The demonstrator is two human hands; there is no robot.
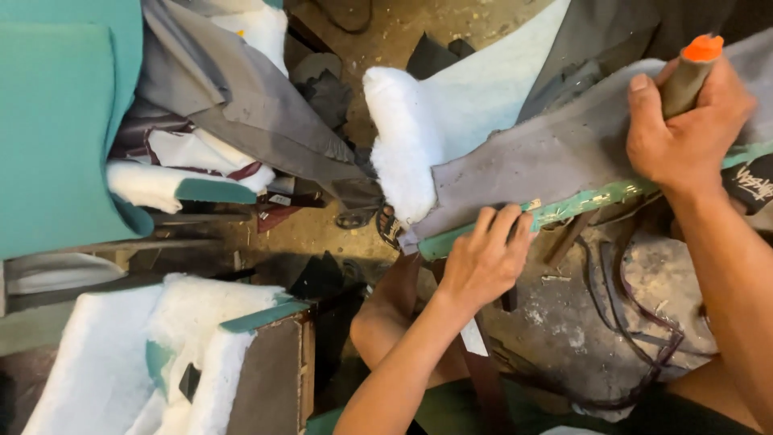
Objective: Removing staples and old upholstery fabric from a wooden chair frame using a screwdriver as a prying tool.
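Observation:
My left hand (487, 256) pinches the lower edge of a grey fabric sheet (531, 165) stretched over a frame with a green edge (588, 201), holding the cloth down against it. White padding (403, 137) sticks out at the frame's left end. My right hand (684, 121) is wrapped around a tool with a tan handle and orange tip (691, 72), held upright against the grey fabric near the frame's upper right.
Teal upholstered cushions (56, 121) fill the left side, with loose grey cloth (241, 105) draped beside them. White foam pieces with teal trim (161, 354) lie at the lower left. Scraps and dark cords (636, 322) litter the dirty concrete floor below the frame.

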